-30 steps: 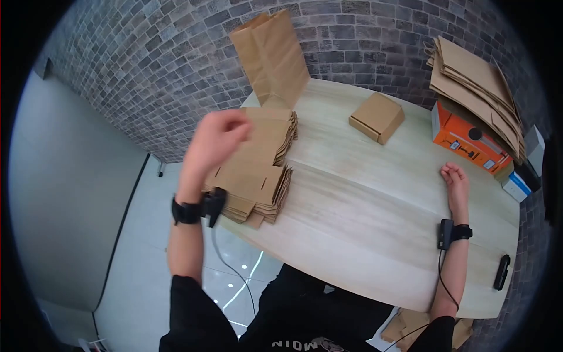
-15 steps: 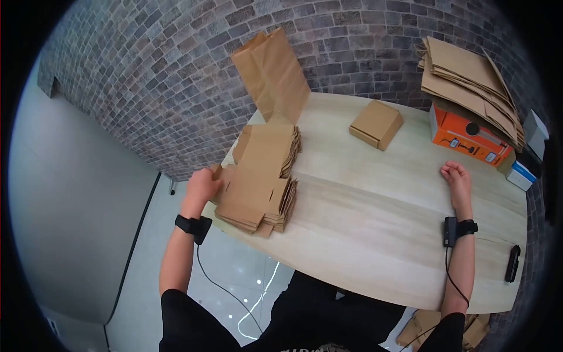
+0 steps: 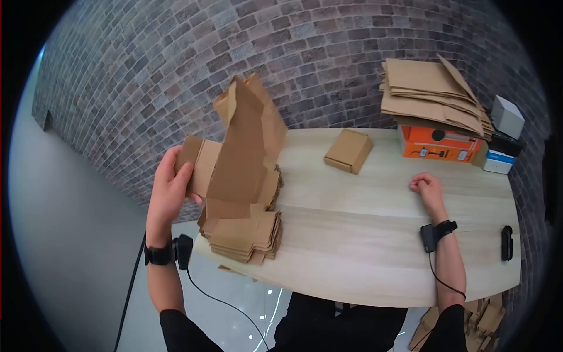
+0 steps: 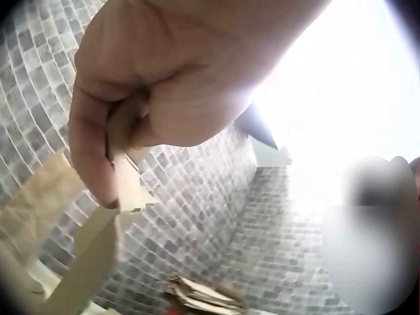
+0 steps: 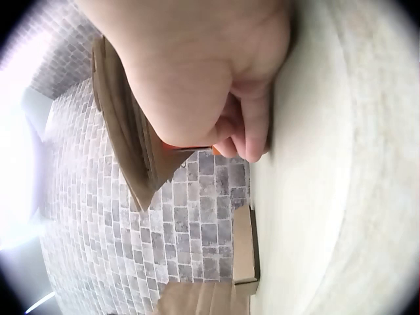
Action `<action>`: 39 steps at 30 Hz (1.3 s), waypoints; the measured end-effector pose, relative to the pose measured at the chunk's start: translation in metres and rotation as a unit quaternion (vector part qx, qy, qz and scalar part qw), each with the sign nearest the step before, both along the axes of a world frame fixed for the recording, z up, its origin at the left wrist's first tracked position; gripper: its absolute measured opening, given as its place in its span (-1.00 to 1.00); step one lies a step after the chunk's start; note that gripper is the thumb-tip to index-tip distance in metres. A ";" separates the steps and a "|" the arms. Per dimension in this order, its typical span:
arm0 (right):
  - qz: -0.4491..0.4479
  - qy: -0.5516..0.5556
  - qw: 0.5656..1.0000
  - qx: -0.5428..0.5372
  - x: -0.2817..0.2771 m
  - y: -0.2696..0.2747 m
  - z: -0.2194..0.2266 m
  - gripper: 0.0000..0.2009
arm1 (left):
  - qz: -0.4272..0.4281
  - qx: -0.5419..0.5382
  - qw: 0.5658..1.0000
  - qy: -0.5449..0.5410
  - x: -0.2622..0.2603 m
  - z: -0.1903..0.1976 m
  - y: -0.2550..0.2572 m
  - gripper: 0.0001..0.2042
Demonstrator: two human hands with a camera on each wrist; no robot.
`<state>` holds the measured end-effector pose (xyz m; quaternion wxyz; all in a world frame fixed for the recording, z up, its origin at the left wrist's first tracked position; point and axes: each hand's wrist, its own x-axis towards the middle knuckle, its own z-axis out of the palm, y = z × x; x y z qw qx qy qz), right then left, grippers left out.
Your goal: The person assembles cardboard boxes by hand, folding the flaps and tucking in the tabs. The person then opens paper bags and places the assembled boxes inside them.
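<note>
My left hand (image 3: 167,193) grips a flat cardboard box blank (image 3: 234,155) by its flap at the table's left side, thumb on the near face. The blank stands tilted up over the stack of flat box blanks (image 3: 249,234). In the left wrist view, the fingers curl round the flap, and part of the blank (image 4: 85,256) hangs below them. My right hand (image 3: 428,190) rests on the tabletop at the right, its fingers loosely curled with nothing in them. The right wrist view shows that hand (image 5: 203,79) lying against the table surface.
Behind the stack stands a brown paper bag (image 3: 274,123). A small folded cardboard box (image 3: 349,151) sits at the back middle. Flat brown paper bags (image 3: 434,88) lie on an orange box (image 3: 437,146). A black object (image 3: 506,243) lies near the right edge.
My left hand came down to the stack's left edge, took hold of a box blank and raised it. The head view has shifted; my right hand stays resting on the table.
</note>
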<state>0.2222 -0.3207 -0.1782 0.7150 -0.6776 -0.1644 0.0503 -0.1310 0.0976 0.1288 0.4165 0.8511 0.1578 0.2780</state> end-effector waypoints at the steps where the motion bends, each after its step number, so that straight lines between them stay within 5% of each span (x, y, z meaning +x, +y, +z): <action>1: 0.017 0.008 1.000 -0.013 -0.005 0.001 0.002 -0.80 | -0.025 -0.076 0.996 -0.026 0.001 0.000 -0.008 -0.65; 6: 0.109 -0.006 0.994 -0.029 -0.068 0.006 0.053 -0.80 | -0.183 -0.288 0.929 -0.142 0.020 -0.023 -0.037 -0.46; 9: 0.202 0.072 0.976 0.023 -0.109 0.002 0.082 -0.72 | -0.169 -0.344 0.911 -0.149 0.045 -0.058 -0.052 -0.43; 11: 0.351 0.169 0.887 0.246 -0.126 0.002 0.076 -0.52 | -0.123 -0.332 0.929 -0.106 0.060 -0.095 -0.078 -0.42; 18: 0.278 0.222 0.896 0.265 -0.151 -0.001 0.095 -0.46 | -0.138 -0.222 0.964 -0.047 0.087 -0.217 -0.149 -0.55; 20: 0.263 0.165 0.938 0.157 -0.141 -0.002 0.085 -0.53 | -0.156 -0.213 0.964 -0.026 0.090 -0.223 -0.163 -0.55; 23: 0.229 0.207 0.941 0.139 -0.122 -0.003 0.054 -0.49 | -0.208 -0.172 0.962 0.032 0.106 -0.241 -0.159 -0.51; 25: 0.213 0.208 0.946 0.131 -0.125 -0.001 0.052 -0.45 | -0.295 -0.220 0.923 0.113 0.120 -0.254 -0.153 -0.49; 28: 0.187 0.190 0.955 0.128 -0.121 0.001 0.052 -0.39 | -0.252 -0.329 0.910 0.017 0.133 -0.258 -0.165 -0.50; 32: 0.134 0.206 0.956 0.158 -0.122 0.003 0.060 -0.32 | -0.204 -0.376 0.902 0.056 0.154 -0.244 -0.168 -0.53; 34: 0.132 0.203 0.958 0.154 -0.119 0.000 0.054 -0.31 | -0.262 -0.544 0.751 0.265 0.167 -0.250 -0.154 -0.51; 39: 0.086 0.206 0.965 0.140 -0.107 -0.004 0.035 -0.36 | -0.335 -0.559 0.706 0.278 0.179 -0.259 -0.150 -0.44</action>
